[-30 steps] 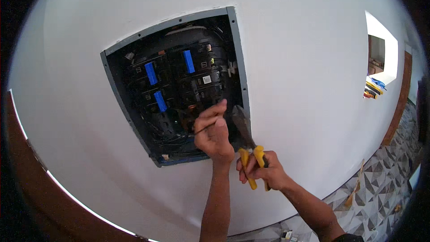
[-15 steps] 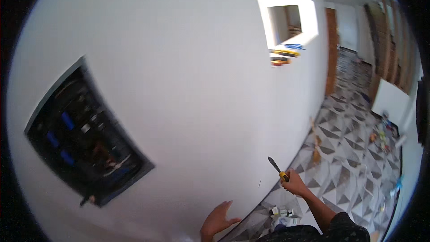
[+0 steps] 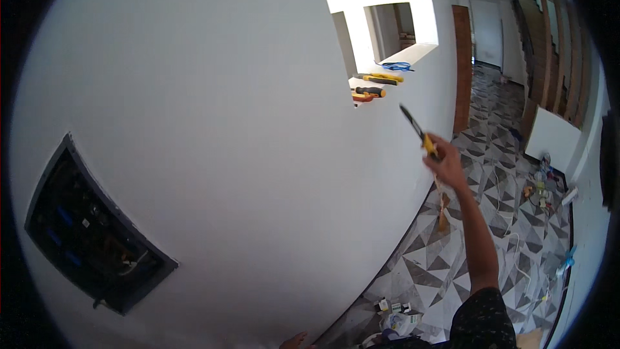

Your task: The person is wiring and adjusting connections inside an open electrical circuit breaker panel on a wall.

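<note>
My right hand point(image 3: 445, 158) is raised in front of the white wall, closed round a yellow-and-black hand tool. This tool point(image 3: 421, 134) has a long dark end that points up and left; its exact kind is hard to make out. On the ledge of the wall opening point(image 3: 423, 53), beyond my right hand, lie a coil of blue wire point(image 3: 395, 66), yellow-and-black pliers point(image 3: 384, 79) and a black-and-orange handled tool point(image 3: 370, 92). At the bottom edge only the fingers of my left hand point(image 3: 295, 341) show, apart and with nothing visible in them.
An open electrical panel box point(image 3: 97, 232) with dark insides is set in the wall at left. Small boxes and a bag point(image 3: 397, 317) sit on the patterned floor by the wall. A broom point(image 3: 443, 213) leans there; a white board point(image 3: 553, 139) stands farther right.
My right hand has risen with the tool toward the wall opening. My left hand has dropped almost out of view. The view has turned right, so the panel box sits lower and farther left.
</note>
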`<state>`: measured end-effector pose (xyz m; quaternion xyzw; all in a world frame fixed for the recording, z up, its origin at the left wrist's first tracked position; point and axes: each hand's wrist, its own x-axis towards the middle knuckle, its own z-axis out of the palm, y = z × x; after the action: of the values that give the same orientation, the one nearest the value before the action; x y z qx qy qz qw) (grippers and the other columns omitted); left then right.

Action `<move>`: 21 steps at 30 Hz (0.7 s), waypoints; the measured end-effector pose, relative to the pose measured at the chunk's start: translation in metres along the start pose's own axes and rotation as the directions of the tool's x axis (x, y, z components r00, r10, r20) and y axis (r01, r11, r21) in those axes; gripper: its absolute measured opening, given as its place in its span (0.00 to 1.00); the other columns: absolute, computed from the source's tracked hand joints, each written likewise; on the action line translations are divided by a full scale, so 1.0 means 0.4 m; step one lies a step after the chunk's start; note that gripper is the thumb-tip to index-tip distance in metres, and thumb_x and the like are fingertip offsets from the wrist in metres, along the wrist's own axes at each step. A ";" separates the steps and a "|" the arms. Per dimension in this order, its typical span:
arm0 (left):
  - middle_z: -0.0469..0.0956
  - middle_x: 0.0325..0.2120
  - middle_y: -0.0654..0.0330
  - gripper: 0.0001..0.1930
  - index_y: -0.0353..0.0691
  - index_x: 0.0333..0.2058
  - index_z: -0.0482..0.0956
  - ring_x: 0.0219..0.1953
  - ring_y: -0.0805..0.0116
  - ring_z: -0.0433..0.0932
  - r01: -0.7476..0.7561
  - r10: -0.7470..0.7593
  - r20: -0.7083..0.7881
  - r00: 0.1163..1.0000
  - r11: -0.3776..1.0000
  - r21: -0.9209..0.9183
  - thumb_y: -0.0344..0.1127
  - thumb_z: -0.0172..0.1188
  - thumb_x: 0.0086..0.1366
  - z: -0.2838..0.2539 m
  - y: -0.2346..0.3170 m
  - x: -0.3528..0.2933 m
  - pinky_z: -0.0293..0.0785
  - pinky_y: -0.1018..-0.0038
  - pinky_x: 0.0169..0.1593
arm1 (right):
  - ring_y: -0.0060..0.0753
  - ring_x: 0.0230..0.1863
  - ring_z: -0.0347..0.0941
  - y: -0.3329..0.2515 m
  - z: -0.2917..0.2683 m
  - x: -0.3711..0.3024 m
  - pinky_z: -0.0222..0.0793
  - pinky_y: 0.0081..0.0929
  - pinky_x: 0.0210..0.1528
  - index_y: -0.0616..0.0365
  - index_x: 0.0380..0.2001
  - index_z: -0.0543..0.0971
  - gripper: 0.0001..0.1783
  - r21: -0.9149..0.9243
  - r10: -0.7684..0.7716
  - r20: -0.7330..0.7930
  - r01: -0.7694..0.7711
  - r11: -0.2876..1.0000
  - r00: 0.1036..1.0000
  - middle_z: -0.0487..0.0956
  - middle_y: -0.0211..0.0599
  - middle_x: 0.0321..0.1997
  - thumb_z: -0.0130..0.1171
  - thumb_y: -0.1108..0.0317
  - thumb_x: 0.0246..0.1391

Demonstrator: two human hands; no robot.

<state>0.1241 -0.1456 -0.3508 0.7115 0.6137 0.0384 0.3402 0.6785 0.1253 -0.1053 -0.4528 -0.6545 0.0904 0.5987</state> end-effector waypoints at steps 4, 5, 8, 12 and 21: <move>0.81 0.39 0.47 0.41 0.36 0.66 0.59 0.38 0.56 0.82 0.234 -0.209 0.113 0.971 0.926 -0.297 0.52 0.64 0.61 -0.051 0.133 -0.065 0.78 0.61 0.43 | 0.35 0.41 0.78 0.021 -0.041 0.308 0.74 0.26 0.44 0.64 0.56 0.75 0.33 -0.304 0.110 0.005 -0.103 0.947 0.994 0.81 0.51 0.46 0.69 0.60 0.47; 0.80 0.32 0.50 0.40 0.36 0.66 0.60 0.30 0.61 0.79 0.286 -0.268 0.099 0.958 0.898 -0.335 0.50 0.64 0.62 -0.060 0.168 -0.084 0.77 0.63 0.36 | 0.31 0.31 0.77 0.032 -0.029 0.371 0.74 0.24 0.34 0.64 0.53 0.77 0.30 -0.260 0.127 -0.015 -0.127 0.957 0.992 0.81 0.45 0.34 0.67 0.61 0.47; 0.79 0.25 0.54 0.35 0.35 0.63 0.63 0.22 0.67 0.75 0.297 -0.305 0.045 0.951 0.869 -0.395 0.46 0.63 0.63 0.079 0.009 -0.068 0.75 0.67 0.29 | 0.19 0.18 0.66 0.014 -0.003 0.561 0.63 0.20 0.17 0.62 0.46 0.79 0.24 -0.269 0.358 0.230 -0.294 0.917 0.905 0.72 0.29 0.21 0.64 0.60 0.46; 0.77 0.24 0.56 0.21 0.35 0.51 0.75 0.21 0.66 0.71 -0.067 0.001 -0.228 0.974 0.958 -0.280 0.44 0.58 0.66 0.288 -0.247 -0.067 0.72 0.66 0.29 | 0.23 0.21 0.73 0.075 0.066 0.722 0.68 0.24 0.20 0.65 0.41 0.81 0.24 -0.482 0.102 0.214 0.014 0.876 0.972 0.79 0.37 0.24 0.67 0.57 0.44; 0.72 0.47 0.48 0.30 0.37 0.58 0.70 0.46 0.54 0.70 0.155 -0.385 -0.237 0.892 0.753 -0.639 0.52 0.59 0.64 0.585 -0.020 -0.204 0.67 0.61 0.50 | 0.43 0.31 0.77 0.603 0.073 0.953 0.73 0.42 0.37 0.59 0.21 0.82 0.15 -0.663 -0.174 0.654 0.669 0.335 0.736 0.82 0.43 0.27 0.63 0.56 0.43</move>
<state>0.2077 -0.3212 -0.5046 0.4482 0.7175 0.3092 0.4345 0.8186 0.5432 -0.0047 -0.4593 -0.8245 -0.3144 0.1020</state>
